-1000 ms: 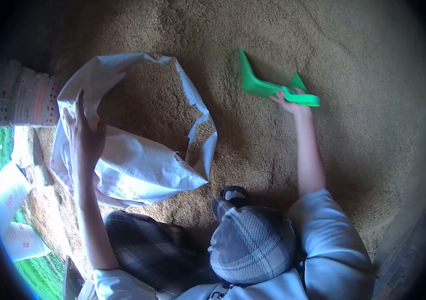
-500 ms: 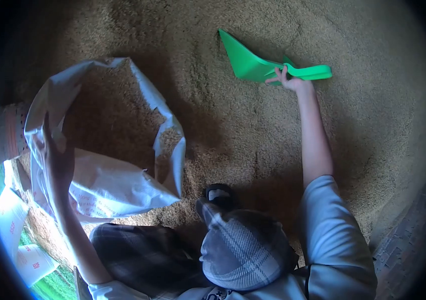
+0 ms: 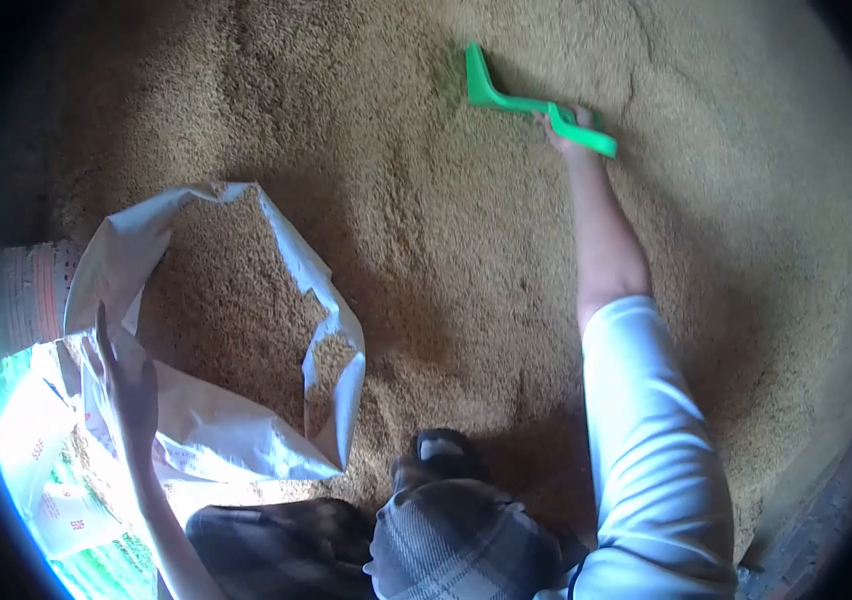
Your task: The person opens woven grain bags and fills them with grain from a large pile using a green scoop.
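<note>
A white woven sack [image 3: 221, 425] lies with its wide mouth held apart on a heap of tan, husk-like grain [image 3: 486, 270], and grain shows inside the mouth. My left hand [image 3: 129, 395] is at the sack's left rim, its fingers long and fairly straight along the material; the rim appears caught in the hand. Far out to the upper right, my right hand [image 3: 568, 135] is closed around the handle of a green plastic scoop [image 3: 486, 92]. The scoop is seen nearly edge-on, its blade tilted at the grain surface. Whether it carries grain is hidden.
A checked cap [image 3: 461, 540] and a dark sandaled foot [image 3: 441, 450] are at bottom centre. White printed sacks [image 3: 71, 520] lie at lower left in bright light. A woven bundle [image 3: 36, 295] stands at the left edge, and a patterned surface [image 3: 826, 510] borders the grain at lower right.
The scoop has moved up and left relative to the sack and turned from broadside to nearly edge-on. The sack and left hand appear lower in view as the camera shifted.
</note>
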Motion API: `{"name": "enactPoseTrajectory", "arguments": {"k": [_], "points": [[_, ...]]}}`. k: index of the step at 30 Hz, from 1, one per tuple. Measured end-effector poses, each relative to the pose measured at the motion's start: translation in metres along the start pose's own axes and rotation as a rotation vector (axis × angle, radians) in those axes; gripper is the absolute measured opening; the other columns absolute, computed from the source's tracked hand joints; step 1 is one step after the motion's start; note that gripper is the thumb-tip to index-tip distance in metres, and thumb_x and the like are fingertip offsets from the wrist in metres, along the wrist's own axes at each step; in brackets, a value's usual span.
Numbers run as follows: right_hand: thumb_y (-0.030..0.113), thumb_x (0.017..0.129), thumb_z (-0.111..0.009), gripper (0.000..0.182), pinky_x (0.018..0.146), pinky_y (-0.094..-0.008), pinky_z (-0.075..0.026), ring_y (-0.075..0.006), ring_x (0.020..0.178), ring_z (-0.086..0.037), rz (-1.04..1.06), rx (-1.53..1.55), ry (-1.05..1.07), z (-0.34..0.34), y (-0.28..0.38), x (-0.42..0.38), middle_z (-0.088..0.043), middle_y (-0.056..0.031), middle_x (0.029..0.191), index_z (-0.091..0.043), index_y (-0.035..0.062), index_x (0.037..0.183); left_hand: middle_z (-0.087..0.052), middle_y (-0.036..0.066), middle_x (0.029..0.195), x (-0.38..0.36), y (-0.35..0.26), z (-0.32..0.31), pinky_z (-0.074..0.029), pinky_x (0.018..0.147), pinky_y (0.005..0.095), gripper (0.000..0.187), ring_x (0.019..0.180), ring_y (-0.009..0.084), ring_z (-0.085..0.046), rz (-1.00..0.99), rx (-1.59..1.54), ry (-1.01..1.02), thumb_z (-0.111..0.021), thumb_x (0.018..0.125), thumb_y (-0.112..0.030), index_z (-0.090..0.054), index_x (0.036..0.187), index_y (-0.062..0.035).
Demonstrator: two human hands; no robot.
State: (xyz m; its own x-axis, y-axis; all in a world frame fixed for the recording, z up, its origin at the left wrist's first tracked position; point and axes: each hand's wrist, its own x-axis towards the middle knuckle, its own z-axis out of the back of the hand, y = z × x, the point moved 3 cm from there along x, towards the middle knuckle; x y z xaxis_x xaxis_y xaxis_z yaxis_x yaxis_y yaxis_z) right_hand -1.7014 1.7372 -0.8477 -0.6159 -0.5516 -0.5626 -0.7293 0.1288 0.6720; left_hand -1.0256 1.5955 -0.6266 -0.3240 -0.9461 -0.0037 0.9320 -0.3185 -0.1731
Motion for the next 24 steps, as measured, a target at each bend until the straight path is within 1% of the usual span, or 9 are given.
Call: {"name": "enactPoseTrajectory", "arguments": {"k": [4,7,9,10,12,15,17,20,24], "points": [[0.026,0.088,-0.037,0.047,0.058,-0.0334,-0.059,-0.0416,0.088,-0.059,-0.124,0.116,0.155,0.018,-0.014,0.009,-0.046,-0.0347,0.112,-0.042,-0.0151,0.109,-0.018,0.02,0.145,-0.003,-0.001,0.01,-0.025,0.106,0.0515,0.078,0.134,0.0398,-0.016,0.011,-0.186,0.065,-0.049,0.077,0.006,-0.02,0.142,-0.027],[0.03,0.089,-0.043,0.047,0.059,-0.0318,-0.059,-0.0384,0.09,-0.059,-0.235,0.268,0.152,-0.008,-0.018,-0.046,-0.046,-0.034,0.114,-0.041,-0.0131,0.109,-0.018,0.018,0.146,-0.001,-0.009,0.007,-0.024,0.107,0.0514,0.077,0.134,0.04,-0.017,-0.053,-0.012,0.063,-0.05,0.078,0.004,-0.02,0.142,-0.0267],[0.024,0.09,-0.049,0.038,0.057,-0.0271,-0.057,-0.0288,0.082,-0.062,-0.385,-0.12,0.087,-0.061,-0.019,-0.134,-0.051,-0.0279,0.109,-0.041,-0.0094,0.108,-0.018,0.016,0.147,0.0,-0.006,0.007,-0.023,0.107,0.052,0.076,0.135,0.0402,-0.015,-0.032,-0.043,0.073,-0.051,0.079,0.002,-0.019,0.142,-0.0264],[0.024,0.09,-0.049,0.038,0.057,-0.0271,-0.057,-0.0288,0.082,-0.062,-0.383,-0.121,0.091,-0.053,-0.023,-0.126,-0.051,-0.0279,0.109,-0.041,-0.0094,0.108,-0.017,0.016,0.147,0.002,-0.005,0.008,-0.023,0.107,0.0526,0.076,0.135,0.0404,-0.013,-0.019,-0.035,0.081,-0.051,0.08,0.002,-0.019,0.142,-0.0266],[0.01,0.085,-0.057,0.026,0.05,-0.0224,-0.052,-0.0186,0.062,-0.058,-0.551,0.126,0.371,-0.035,-0.034,-0.112,-0.055,-0.0175,0.085,-0.045,-0.0078,0.1,-0.016,0.016,0.147,0.0,-0.004,0.006,-0.023,0.107,0.0532,0.076,0.135,0.0407,-0.011,-0.006,-0.031,0.09,-0.051,0.08,0.001,-0.018,0.142,-0.0268],[0.003,0.086,-0.054,0.018,0.049,-0.0214,-0.05,-0.015,0.059,-0.055,-0.519,0.181,0.515,-0.049,-0.027,-0.087,-0.054,-0.0111,0.079,-0.046,-0.005,0.1,-0.016,0.017,0.147,0.002,0.002,0.004,-0.024,0.106,0.0542,0.076,0.135,0.0415,-0.011,-0.044,-0.063,0.071,-0.052,0.08,0.0,-0.018,0.142,-0.0277],[0.003,0.086,-0.053,0.016,0.048,-0.0219,-0.049,-0.0149,0.058,-0.054,-0.53,0.195,0.467,-0.056,-0.03,-0.081,-0.053,-0.01,0.076,-0.046,-0.004,0.098,-0.015,0.02,0.147,0.004,0.002,0.0,-0.024,0.105,0.0544,0.076,0.135,0.0425,-0.011,-0.08,-0.039,0.088,-0.052,0.081,0.0,-0.018,0.142,-0.0281],[0.004,0.086,-0.054,0.015,0.05,-0.0217,-0.049,-0.0147,0.058,-0.054,-0.309,0.091,0.497,-0.059,-0.039,-0.093,-0.053,-0.0096,0.073,-0.045,-0.0035,0.095,-0.014,0.024,0.145,0.004,0.004,-0.004,-0.025,0.105,0.0543,0.077,0.134,0.0441,-0.011,-0.092,-0.046,0.049,-0.054,0.08,-0.001,-0.019,0.142,-0.0287],[0.012,0.084,-0.061,0.012,0.049,-0.0231,-0.044,-0.0123,0.06,-0.052,-0.19,0.028,0.436,-0.047,-0.069,-0.107,-0.053,-0.0038,0.073,-0.051,0.0086,0.089,-0.014,0.028,0.144,0.001,0.01,-0.002,-0.028,0.103,0.0535,0.079,0.133,0.0463,-0.011,-0.068,-0.027,0.001,-0.059,0.078,-0.003,-0.02,0.142,-0.0293]]}}
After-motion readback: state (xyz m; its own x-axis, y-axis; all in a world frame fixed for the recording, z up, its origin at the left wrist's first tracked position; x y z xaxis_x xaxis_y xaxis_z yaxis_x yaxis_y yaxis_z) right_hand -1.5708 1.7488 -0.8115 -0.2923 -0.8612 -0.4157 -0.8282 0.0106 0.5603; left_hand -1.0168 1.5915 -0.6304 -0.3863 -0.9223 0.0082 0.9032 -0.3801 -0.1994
